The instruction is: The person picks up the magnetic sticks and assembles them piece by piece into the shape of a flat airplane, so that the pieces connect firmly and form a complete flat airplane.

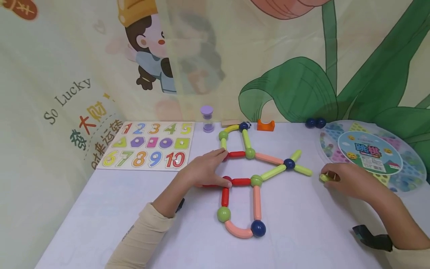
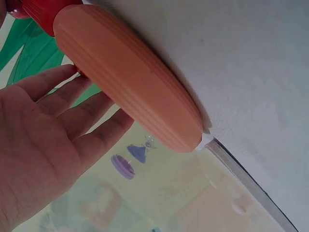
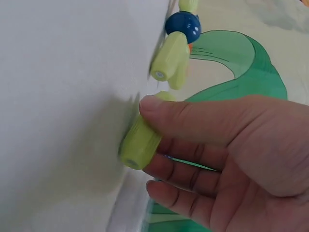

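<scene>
A flat figure of magnetic rods and balls lies on the white table [image 1: 295,224]. My left hand [image 1: 205,168] rests at its left end, fingertips at the upper red ball and thumb on the lower red ball [image 1: 227,181]. Close below those straight fingers, the left wrist view has a salmon rod [image 2: 125,77]; the hand hides it in the head view. My right hand [image 1: 347,181] pinches a short yellow-green rod [image 3: 140,145] between thumb and fingers. It is apart from the figure's dark blue ball [image 1: 289,164], which bears two loose-ended yellow-green rods.
A number puzzle board [image 1: 144,145] lies at the back left. A purple hourglass [image 1: 208,119] and an orange block [image 1: 265,126] stand along the back. Two dark blue balls [image 1: 315,123] sit beside a round board-game package [image 1: 369,153] at the right.
</scene>
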Action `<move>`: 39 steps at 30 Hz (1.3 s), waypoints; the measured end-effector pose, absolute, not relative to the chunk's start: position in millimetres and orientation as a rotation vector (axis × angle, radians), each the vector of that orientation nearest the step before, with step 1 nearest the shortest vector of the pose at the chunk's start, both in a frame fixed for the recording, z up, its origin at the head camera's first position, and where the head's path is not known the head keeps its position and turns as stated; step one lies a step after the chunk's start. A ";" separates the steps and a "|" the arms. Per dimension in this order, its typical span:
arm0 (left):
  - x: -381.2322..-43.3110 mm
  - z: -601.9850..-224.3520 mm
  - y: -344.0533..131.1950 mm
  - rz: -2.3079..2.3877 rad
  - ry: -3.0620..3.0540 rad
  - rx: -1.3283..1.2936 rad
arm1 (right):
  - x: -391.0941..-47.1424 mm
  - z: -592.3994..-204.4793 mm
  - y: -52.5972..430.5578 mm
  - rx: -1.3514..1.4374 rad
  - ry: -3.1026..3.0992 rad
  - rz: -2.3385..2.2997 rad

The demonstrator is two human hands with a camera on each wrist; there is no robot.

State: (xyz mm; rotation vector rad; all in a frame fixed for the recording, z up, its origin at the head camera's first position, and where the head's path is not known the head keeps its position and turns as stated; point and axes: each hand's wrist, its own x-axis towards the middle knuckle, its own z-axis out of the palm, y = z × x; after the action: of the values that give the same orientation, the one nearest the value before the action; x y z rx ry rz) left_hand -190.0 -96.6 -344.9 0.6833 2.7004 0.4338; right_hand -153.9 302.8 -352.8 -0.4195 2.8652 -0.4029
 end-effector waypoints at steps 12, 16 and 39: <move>-189.7 -342.6 -95.2 0.420 2.699 0.683 | -169.8 -354.2 302.3 -0.355 2.871 -0.538; -189.1 -343.1 -95.1 0.428 2.694 0.676 | -185.9 -356.4 299.5 -0.205 2.864 -0.731; -188.0 -344.5 -96.3 0.408 2.701 0.682 | -298.6 -338.8 302.6 -0.290 3.050 -0.462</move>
State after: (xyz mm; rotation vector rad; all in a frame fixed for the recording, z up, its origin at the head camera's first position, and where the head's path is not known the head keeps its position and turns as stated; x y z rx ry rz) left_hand -188.0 -96.3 -344.5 0.6825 2.7008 0.4083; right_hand -298.6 302.6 -338.8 -0.2902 3.0497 -0.4619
